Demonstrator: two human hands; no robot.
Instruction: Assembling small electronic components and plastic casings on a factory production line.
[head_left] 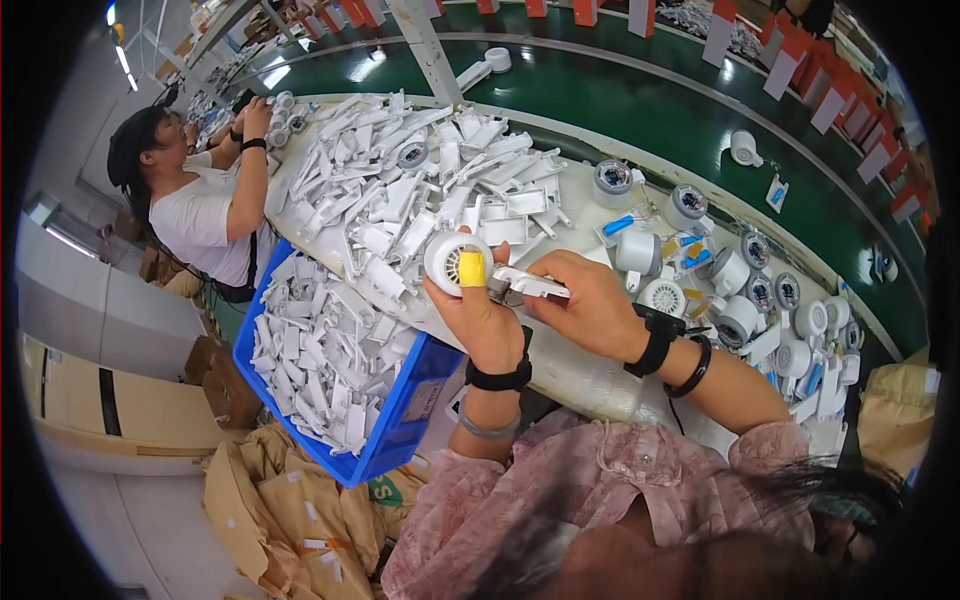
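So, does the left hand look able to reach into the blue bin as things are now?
Probably yes: the blue bin sits near the left hand, and nothing seems to block the way. But that hand holds a round white fan, so it may need freeing first.

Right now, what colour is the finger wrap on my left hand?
Yellow: the finger wrap on your left hand shows best in the head view.

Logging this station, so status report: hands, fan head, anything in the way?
Left hand holding fan head. Right hand holding white piece. Parts heap just beyond hands.
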